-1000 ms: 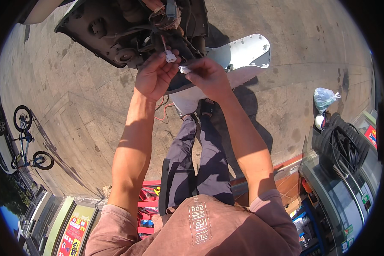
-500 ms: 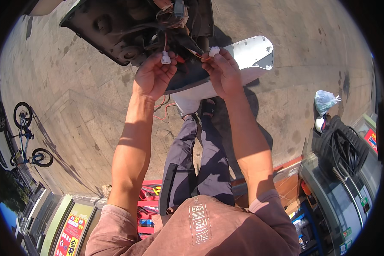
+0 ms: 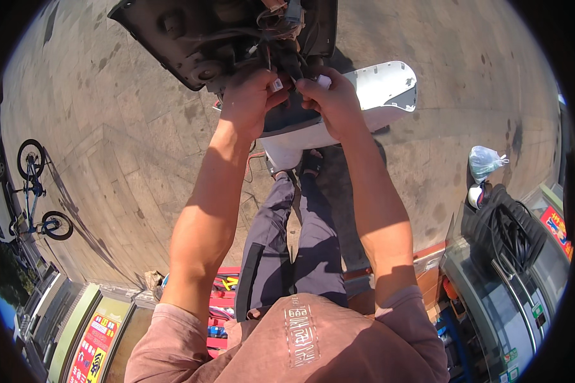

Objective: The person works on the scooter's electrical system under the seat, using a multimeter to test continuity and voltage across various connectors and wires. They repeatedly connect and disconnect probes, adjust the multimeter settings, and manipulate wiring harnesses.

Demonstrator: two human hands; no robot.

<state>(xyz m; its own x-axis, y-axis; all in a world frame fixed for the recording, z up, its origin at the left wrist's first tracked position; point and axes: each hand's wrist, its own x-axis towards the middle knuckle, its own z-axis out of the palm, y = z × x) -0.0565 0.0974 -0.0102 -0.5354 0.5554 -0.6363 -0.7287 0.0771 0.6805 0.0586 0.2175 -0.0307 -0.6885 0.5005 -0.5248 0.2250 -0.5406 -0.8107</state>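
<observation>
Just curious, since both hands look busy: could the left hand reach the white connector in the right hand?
Probably yes: the left hand is close to the right hand's connector, and nothing bulky seems to stand between. But its fingers hold another white connector, so it might need to free them first.

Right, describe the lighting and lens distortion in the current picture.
Head view, middle: hard sunlight brightens the white panel, while the connector in the right hand shows little detail; head view, top: the dark shell sits in shade; head view, rim: the fisheye curves the glass door, and corners go black.
</observation>
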